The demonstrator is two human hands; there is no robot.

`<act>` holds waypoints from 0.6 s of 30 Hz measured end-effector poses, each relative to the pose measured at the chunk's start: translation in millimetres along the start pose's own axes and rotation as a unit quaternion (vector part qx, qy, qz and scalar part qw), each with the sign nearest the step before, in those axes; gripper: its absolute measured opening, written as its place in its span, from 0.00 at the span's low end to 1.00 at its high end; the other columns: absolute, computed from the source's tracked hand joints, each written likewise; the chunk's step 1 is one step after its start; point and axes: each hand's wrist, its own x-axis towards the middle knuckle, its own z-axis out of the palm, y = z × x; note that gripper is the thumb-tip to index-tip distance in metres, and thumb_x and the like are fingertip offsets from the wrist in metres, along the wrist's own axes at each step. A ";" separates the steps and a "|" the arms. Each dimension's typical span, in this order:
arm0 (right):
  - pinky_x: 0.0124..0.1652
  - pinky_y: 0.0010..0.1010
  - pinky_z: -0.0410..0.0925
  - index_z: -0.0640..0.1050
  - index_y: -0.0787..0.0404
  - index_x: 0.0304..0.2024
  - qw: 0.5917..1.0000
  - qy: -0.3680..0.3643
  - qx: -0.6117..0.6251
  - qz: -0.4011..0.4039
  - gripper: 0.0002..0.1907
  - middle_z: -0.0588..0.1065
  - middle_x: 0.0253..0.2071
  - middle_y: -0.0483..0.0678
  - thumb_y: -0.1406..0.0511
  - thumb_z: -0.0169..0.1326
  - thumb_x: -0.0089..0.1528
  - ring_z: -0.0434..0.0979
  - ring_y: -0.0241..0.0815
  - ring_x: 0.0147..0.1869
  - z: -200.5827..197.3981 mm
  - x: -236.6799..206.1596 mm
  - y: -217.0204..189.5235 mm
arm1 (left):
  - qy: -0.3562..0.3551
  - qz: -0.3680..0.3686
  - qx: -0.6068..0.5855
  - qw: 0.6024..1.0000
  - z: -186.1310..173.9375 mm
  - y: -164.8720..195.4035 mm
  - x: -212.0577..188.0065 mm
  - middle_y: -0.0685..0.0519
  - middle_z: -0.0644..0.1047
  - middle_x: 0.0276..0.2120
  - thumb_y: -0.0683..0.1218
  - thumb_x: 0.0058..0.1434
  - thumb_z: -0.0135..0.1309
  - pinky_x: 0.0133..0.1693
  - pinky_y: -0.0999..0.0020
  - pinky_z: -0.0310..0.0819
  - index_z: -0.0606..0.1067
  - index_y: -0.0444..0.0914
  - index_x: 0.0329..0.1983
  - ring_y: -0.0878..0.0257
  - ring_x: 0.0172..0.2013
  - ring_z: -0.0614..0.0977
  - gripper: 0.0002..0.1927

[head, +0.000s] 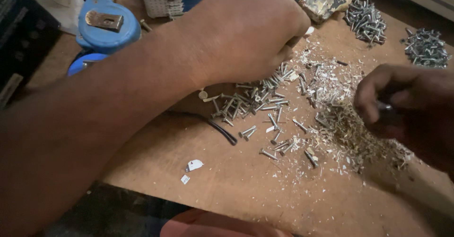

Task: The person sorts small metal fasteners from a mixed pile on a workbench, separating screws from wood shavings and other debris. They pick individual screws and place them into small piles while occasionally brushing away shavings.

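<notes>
My left hand (pixel 246 29) reaches across a brown board (pixel 227 180), fingers curled down onto a loose pile of silver screws (pixel 255 100); whether it holds any is hidden under the fingers. My right hand (pixel 406 104) hovers at the right over a heap of wood shavings and debris (pixel 350 133) mixed with screws. Its fingers are pinched together around something small and shiny, seemingly a screw.
Two sorted heaps of screws lie at the back right, one pile (pixel 365 19) and another pile (pixel 425 48). A blue round tool (pixel 106 26) sits at the back left. A black cable (pixel 222 130) crosses the board. Small white scraps (pixel 194 165) lie near the front edge.
</notes>
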 end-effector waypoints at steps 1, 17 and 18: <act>0.27 0.28 0.70 0.81 0.71 0.43 0.999 0.010 -0.027 0.019 0.10 0.78 0.32 0.55 0.69 0.58 0.64 0.74 0.40 0.29 7.7 0.8 -1.3 | -0.007 -0.003 0.003 1.000 0.2 -0.3 0.1 0.45 0.81 0.29 0.44 0.56 0.62 0.36 0.50 0.77 0.83 0.39 0.36 0.48 0.34 0.84 0.06; 0.34 0.31 0.69 0.79 0.68 0.37 0.987 0.040 -0.153 0.026 0.05 0.78 0.32 0.54 0.71 0.59 0.60 0.77 0.38 0.33 4.5 6.4 18.8 | -0.007 0.014 0.007 1.000 7.2 -10.4 2.6 0.42 0.81 0.29 0.43 0.52 0.62 0.35 0.48 0.76 0.83 0.38 0.31 0.45 0.33 0.84 0.05; 0.31 0.32 0.67 0.78 0.69 0.38 1.000 -0.006 -0.003 0.031 0.05 0.77 0.33 0.56 0.71 0.58 0.61 0.74 0.40 0.31 -7.5 10.9 14.9 | -0.015 0.011 0.007 1.000 8.7 -12.3 3.6 0.42 0.81 0.29 0.43 0.53 0.62 0.35 0.48 0.76 0.83 0.37 0.32 0.45 0.33 0.84 0.05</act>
